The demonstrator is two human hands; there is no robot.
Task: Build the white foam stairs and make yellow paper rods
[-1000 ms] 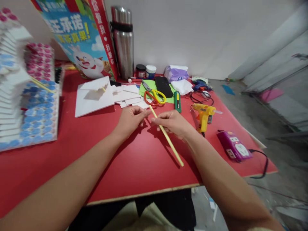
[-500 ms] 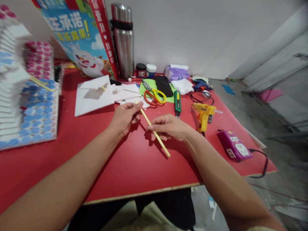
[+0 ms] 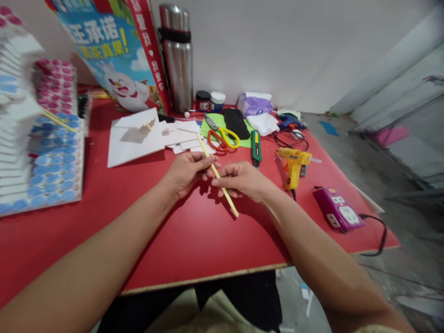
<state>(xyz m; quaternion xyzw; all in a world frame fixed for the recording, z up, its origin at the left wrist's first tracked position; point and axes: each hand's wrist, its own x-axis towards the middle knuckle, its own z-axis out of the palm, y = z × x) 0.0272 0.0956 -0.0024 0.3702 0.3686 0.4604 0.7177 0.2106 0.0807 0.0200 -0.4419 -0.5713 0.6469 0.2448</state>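
Note:
A thin pale-yellow stick (image 3: 229, 200) slants over the red table (image 3: 194, 245), its far end up by the scissors (image 3: 222, 135) and its near end toward me. My left hand (image 3: 192, 172) pinches it above the middle between thumb and fingers. Just below, my right hand (image 3: 239, 181) grips the same stick, thumb on top. The two hands almost meet. Beyond them lie white foam-board pieces (image 3: 185, 135) and a larger white board (image 3: 133, 145) with a small yellow bit on it.
Right of my hands are a green utility knife (image 3: 255, 145), a yellow glue gun (image 3: 294, 167) and a purple power box (image 3: 338, 210) with a cord. A steel flask (image 3: 178, 64) stands at the back. On the left rises a white layered model (image 3: 14, 125) beside blue discs (image 3: 55, 162).
My left hand has slid down the stick toward my right hand, so more of the far end shows. The stick has shifted slightly up and left.

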